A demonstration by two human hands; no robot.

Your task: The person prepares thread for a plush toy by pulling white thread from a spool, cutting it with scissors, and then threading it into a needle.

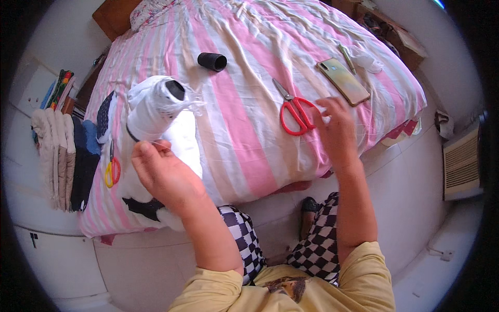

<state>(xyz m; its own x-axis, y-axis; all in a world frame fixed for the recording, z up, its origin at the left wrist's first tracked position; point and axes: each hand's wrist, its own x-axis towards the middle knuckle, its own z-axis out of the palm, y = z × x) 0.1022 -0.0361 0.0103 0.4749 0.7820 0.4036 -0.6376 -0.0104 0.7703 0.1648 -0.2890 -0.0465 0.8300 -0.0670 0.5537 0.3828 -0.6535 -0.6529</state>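
Note:
My left hand [167,175] pinches white thread at the near end of a large cone of white thread [150,115], which lies on white cloth on the bed. Loose strands hang at the cone's far end. Thin strands run rightward across the striped bedspread [249,156] toward my right hand [335,128]. That hand is raised beside the red-handled scissors [296,113], fingers curled; whether it grips the thread is unclear. Those scissors lie on the bed with blades together. A black tube or spool [212,61] lies farther back.
A smartphone [345,82], a green pen [347,58] and a crumpled white plastic bag [365,59] lie at the right. Small scissors with yellow and red handles [112,171] lie at the left. Folded clothes [58,156] hang beyond the bed's left edge.

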